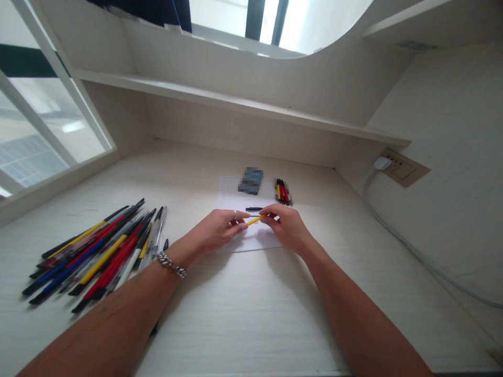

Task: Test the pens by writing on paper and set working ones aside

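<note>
My left hand (220, 230), with a ring on one finger and a chain bracelet (171, 265) at the wrist, meets my right hand (283, 227) above a sheet of white paper (230, 196). A thin yellow pen (254, 220) lies between them, its ends in the fingers of both hands. Just above it, a slim black pen piece (253, 209) sits close to my fingertips. Behind the hands, a blurred dark rectangular object (250, 180) lies on the paper. A small bunch of red, yellow and black pens (283, 191) lies at the paper's right edge.
A large fanned pile of black, red, blue, yellow and clear pens (98, 251) lies on the pale desk (243, 324) to my left. A window (47, 125) is at the left, a shelf (236, 99) above, and a wall socket (401, 167) with a grey cable at the right.
</note>
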`<state>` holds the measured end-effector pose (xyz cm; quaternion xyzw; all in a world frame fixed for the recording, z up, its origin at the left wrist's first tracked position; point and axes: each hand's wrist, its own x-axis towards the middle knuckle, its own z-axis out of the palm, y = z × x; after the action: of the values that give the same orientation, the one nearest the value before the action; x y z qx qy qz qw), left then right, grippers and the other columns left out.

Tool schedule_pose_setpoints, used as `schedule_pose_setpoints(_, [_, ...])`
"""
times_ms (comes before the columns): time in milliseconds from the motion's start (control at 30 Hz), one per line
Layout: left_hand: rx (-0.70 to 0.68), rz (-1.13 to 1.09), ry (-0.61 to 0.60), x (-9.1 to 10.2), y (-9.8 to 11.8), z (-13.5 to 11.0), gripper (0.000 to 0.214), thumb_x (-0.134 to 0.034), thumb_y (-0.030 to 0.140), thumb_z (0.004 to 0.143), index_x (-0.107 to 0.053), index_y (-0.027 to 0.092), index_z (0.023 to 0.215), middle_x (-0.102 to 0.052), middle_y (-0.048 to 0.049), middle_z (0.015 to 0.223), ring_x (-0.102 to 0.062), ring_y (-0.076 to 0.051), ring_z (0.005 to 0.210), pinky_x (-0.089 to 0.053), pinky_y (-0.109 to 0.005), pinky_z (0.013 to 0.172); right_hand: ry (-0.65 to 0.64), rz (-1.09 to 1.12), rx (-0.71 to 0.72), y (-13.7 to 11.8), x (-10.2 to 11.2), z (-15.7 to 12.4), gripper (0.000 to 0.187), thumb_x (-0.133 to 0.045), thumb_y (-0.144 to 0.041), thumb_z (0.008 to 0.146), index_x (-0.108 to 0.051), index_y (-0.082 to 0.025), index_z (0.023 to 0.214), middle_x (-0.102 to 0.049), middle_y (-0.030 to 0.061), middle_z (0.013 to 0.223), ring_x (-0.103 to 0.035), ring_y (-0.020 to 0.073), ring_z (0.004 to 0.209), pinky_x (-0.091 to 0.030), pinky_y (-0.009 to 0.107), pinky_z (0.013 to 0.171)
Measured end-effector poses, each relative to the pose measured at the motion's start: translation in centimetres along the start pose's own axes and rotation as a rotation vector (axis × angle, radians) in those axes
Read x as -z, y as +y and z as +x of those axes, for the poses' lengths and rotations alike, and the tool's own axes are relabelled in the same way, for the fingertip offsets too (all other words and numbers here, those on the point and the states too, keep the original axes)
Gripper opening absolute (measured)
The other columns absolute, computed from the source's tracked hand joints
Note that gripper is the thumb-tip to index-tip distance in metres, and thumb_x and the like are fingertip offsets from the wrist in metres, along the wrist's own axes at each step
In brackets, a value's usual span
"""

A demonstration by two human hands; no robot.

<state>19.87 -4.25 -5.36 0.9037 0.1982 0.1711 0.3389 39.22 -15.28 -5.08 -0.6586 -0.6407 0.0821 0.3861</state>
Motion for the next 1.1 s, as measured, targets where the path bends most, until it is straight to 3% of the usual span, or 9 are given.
schedule_pose_setpoints(100, [-0.036,-0.044,-0.012,-0.2,-0.3,0.0,0.03,-0.053,0.031,0.088,-0.069,0.023,0.112,-0.074,-0.0052,0.1,-0.066,-0.018,0.083,-0.048,-0.028,0.075,0.066,0.097,0.015,-0.3,-0.5,0.1,0.014,-0.064,-0.017,0.082,-0.07,-0.022,0.094,-0.071,0.0017,0.091,-0.062,0.0138,0.079,-0.047,0.025,0.071])
schedule_pose_setpoints(233, [0.011,-0.079,0.086,-0.2,-0.4,0.1,0.023,-0.056,0.03,0.086,-0.067,0.02,0.104,-0.072,-0.0046,0.094,-0.065,-0.017,0.081,-0.049,-0.028,0.074,0.094,0.058,-0.021,0.1,-1.1,0.1,0.018,-0.064,-0.014,0.081,-0.07,-0.022,0.096,-0.07,0.0026,0.091,-0.062,0.0143,0.078,-0.047,0.026,0.072])
schedule_pose_setpoints(433, [0.038,-0.1,0.152,0.0,-0.1,0.1,0.019,-0.057,0.032,0.086,-0.062,0.02,0.099,-0.07,-0.0038,0.088,-0.065,-0.017,0.079,-0.049,-0.029,0.073,-0.036,-0.205,-0.115,0.8,-1.8,-0.1,0.015,-0.063,-0.017,0.083,-0.072,-0.022,0.093,-0.068,0.0047,0.094,-0.06,0.0153,0.081,-0.044,0.027,0.076])
schedule_pose_setpoints(667, [0.047,-0.067,0.157,0.1,0.0,0.2,0.016,-0.057,0.03,0.086,-0.061,0.02,0.097,-0.07,-0.0027,0.085,-0.065,-0.017,0.078,-0.049,-0.03,0.073,-0.098,-0.277,-0.139,0.8,-2.4,0.1,0.015,-0.058,-0.017,0.085,-0.072,-0.022,0.084,-0.067,0.0042,0.09,-0.06,0.0152,0.084,-0.042,0.026,0.078])
schedule_pose_setpoints(767, [0.035,-0.06,0.158,0.1,-0.1,0.1,0.015,-0.057,0.03,0.086,-0.06,0.02,0.097,-0.071,-0.0022,0.085,-0.065,-0.017,0.077,-0.049,-0.029,0.072,-0.01,-0.17,-0.114,0.4,-1.8,0.1,0.014,-0.056,-0.017,0.086,-0.07,-0.021,0.085,-0.069,0.0027,0.086,-0.06,0.0148,0.079,-0.043,0.026,0.074])
schedule_pose_setpoints(933, [0.017,-0.032,0.149,0.0,-0.2,0.0,0.014,-0.057,0.027,0.086,-0.061,0.021,0.097,-0.071,-0.0031,0.089,-0.066,-0.017,0.078,-0.049,-0.029,0.072,0.25,0.091,-0.074,-1.0,-0.7,0.1,0.014,-0.058,-0.027,0.086,-0.07,-0.02,0.089,-0.072,0.0039,0.084,-0.064,0.0164,0.073,-0.048,0.028,0.07])
schedule_pose_setpoints(1100, [0.002,-0.032,0.14,-0.2,-0.4,0.0,0.013,-0.056,0.025,0.085,-0.061,0.021,0.096,-0.071,-0.0032,0.088,-0.066,-0.017,0.077,-0.049,-0.028,0.072,0.264,0.127,-0.039,-1.8,-0.7,0.0,0.013,-0.059,-0.026,0.086,-0.071,-0.02,0.089,-0.073,0.0042,0.088,-0.065,0.0167,0.075,-0.05,0.027,0.069])
